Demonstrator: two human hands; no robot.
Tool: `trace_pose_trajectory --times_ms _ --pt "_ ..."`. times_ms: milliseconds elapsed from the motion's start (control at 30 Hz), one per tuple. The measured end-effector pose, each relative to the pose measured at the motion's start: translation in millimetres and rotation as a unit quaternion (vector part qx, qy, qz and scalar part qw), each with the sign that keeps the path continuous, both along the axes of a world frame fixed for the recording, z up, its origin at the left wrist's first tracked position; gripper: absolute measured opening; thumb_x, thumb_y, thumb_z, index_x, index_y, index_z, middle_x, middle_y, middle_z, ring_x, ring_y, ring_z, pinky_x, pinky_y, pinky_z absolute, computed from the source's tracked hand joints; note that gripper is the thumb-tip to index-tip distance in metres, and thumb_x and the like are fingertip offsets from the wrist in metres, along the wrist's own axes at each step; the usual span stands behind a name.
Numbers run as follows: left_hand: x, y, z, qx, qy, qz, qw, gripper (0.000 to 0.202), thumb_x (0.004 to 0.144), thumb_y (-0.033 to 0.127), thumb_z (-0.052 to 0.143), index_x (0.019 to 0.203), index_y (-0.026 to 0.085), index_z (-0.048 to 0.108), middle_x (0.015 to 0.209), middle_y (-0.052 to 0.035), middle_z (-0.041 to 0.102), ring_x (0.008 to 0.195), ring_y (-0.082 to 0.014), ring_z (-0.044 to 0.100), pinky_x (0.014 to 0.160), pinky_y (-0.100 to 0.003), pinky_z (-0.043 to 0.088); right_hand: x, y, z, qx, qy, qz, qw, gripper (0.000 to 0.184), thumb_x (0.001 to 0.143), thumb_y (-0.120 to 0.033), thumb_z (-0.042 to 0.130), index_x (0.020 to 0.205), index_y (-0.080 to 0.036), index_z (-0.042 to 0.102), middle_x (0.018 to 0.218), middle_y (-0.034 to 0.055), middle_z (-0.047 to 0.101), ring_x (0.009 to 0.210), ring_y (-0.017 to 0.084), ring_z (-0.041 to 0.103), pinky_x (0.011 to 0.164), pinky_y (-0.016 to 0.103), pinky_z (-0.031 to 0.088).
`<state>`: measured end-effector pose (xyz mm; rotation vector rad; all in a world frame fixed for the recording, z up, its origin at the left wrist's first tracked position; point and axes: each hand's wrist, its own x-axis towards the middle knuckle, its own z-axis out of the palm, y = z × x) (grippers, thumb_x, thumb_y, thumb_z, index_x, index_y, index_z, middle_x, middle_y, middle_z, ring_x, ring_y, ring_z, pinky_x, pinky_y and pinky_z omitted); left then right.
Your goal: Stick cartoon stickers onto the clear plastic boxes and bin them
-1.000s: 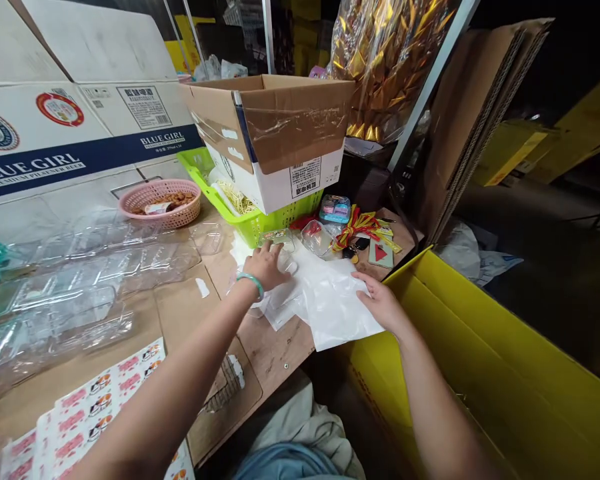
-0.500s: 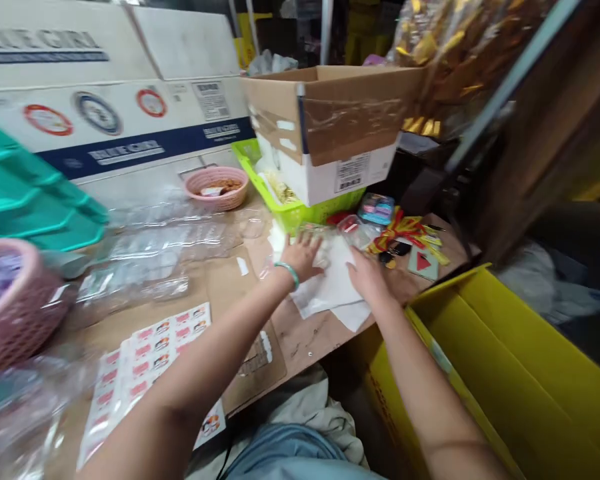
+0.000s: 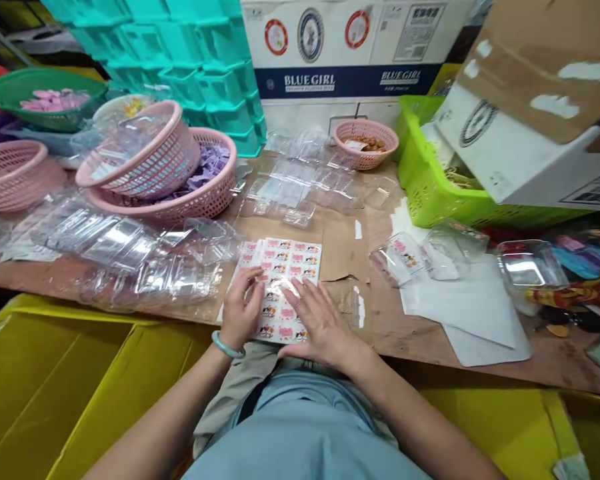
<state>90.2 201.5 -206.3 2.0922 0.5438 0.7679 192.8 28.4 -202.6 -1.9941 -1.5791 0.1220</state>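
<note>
Several sticker sheets (image 3: 280,257) with pink and cartoon prints lie stacked on the bench in front of me. My left hand (image 3: 240,307), a pale green bangle on its wrist, is at the left side of the stack. Its fingers are loosely bent, with the thumb a little apart, and I see nothing held between them. Flat on the right part of the same sheets lies my right hand (image 3: 320,320), fingers stretched out. To the right, a clear plastic box (image 3: 403,260) with a sticker on it rests near white paper sheets (image 3: 450,300).
Clear plastic boxes (image 3: 145,260) cover the bench's left side, below pink baskets (image 3: 215,193). More clear packs (image 3: 305,183) lie ahead, near a small pink basket (image 3: 365,157). A lime-green crate (image 3: 425,200) bears a tilted carton (image 3: 510,147). Yellow boxes (image 3: 105,380) flank my lap.
Both hands have left the white paper on the right and are now over the sticker sheets. My view has swung left, bringing the baskets and left-hand boxes into sight.
</note>
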Motion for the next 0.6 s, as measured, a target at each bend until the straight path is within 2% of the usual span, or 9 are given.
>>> trace_pose_trajectory --times_ms 33,67,167,233,333,400,467,533,600 --pt "-11.8 11.0 2.2 -0.055 0.007 0.035 0.998 0.022 0.09 0.027 0.054 0.11 0.018 0.06 0.113 -0.0108 0.063 0.105 -0.0217 0.06 0.092 -0.038 0.049 -9.2 5.3 -2.4 -0.022 -0.009 0.035 0.999 0.102 0.065 -0.052 0.081 0.147 -0.017 0.034 0.152 0.018 0.036 0.141 0.039 0.031 0.112 0.061 0.031" --pt "-23.3 19.1 5.2 -0.102 0.016 0.058 0.993 0.023 0.089 0.031 0.056 0.108 0.018 0.06 0.107 -0.0093 0.064 0.097 -0.02 0.062 0.085 -0.034 0.051 -16.3 8.0 -5.5 -0.034 -0.016 0.052 0.998 0.097 0.067 -0.048 0.081 0.147 -0.017 0.034 0.153 0.0171 0.035 0.142 0.039 0.028 0.112 0.061 0.03" --pt "-56.0 28.2 14.7 -0.175 0.076 0.056 0.98 0.022 0.086 0.038 0.06 0.092 0.017 0.063 0.083 -0.0032 0.064 0.073 -0.015 0.06 0.069 -0.027 0.05 -23.3 5.2 -16.4 -0.014 -0.017 0.046 0.999 0.048 0.087 -0.029 0.064 0.133 -0.017 0.054 0.143 0.0137 0.051 0.138 0.033 0.039 0.112 0.056 0.035" --pt "-73.3 26.5 17.7 -0.206 0.125 0.027 0.97 0.026 0.086 0.041 0.06 0.078 0.017 0.062 0.07 -0.0011 0.06 0.065 -0.0136 0.056 0.063 -0.025 0.047 -18.5 0.3 -20.7 0.022 0.004 0.034 0.999 0.03 0.092 -0.027 0.056 0.12 -0.016 0.063 0.133 0.0132 0.06 0.132 0.029 0.048 0.111 0.052 0.039" --pt "-84.6 21.1 15.2 -0.253 0.153 0.012 0.955 0.03 0.084 0.044 0.061 0.075 0.016 0.063 0.068 -0.0016 0.061 0.062 -0.013 0.055 0.06 -0.025 0.047 -11.4 -1.0 -18.2 0.053 0.048 0.032 0.997 0.034 0.089 -0.037 0.062 0.117 -0.017 0.064 0.123 0.013 0.067 0.124 0.028 0.056 0.107 0.049 0.045" --pt "-82.5 19.0 11.4 -0.292 0.139 0.025 0.946 0.031 0.082 0.046 0.063 0.09 0.015 0.065 0.078 -0.0038 0.066 0.065 -0.0135 0.059 0.062 -0.026 0.05 -13.4 5.1 -12.9 0.046 0.049 0.0 0.998 0.047 0.084 -0.045 0.067 0.121 -0.017 0.061 0.117 0.0129 0.069 0.12 0.029 0.058 0.104 0.048 0.047" --pt "-77.1 19.0 8.9 -0.345 0.115 0.027 0.931 0.04 0.081 0.047 0.064 0.105 0.015 0.062 0.092 -0.0069 0.069 0.068 -0.014 0.062 0.064 -0.028 0.053 -20.8 15.2 -8.4 0.011 0.01 -0.05 0.999 0.054 0.082 -0.047 0.069 0.126 -0.017 0.059 0.118 0.014 0.067 0.116 0.031 0.058 0.099 0.049 0.049" --pt "-73.1 20.4 8.8 -0.381 0.1 0.017 0.919 0.042 0.081 0.048 0.064 0.107 0.015 0.06 0.098 -0.0084 0.069 0.068 -0.0136 0.062 0.063 -0.028 0.054 -29.2 25.2 -7.0 -0.028 -0.042 -0.074 0.996 0.048 0.085 -0.043 0.066 0.126 -0.018 0.059 0.121 0.014 0.066 0.11 0.031 0.059 0.092 0.049 0.05" --pt "-72.7 22.1 11.4 -0.375 0.099 0.02 0.922 0.037 0.079 0.047 0.066 0.097 0.015 0.062 0.089 -0.0063 0.068 0.066 -0.0124 0.061 0.061 -0.025 0.053 -34.4 30.9 -8.4 -0.042 -0.077 -0.059 0.994 0.033 0.09 -0.034 0.06 0.12 -0.02 0.063 0.115 0.0116 0.068 0.103 0.029 0.06 0.086 0.046 0.051"
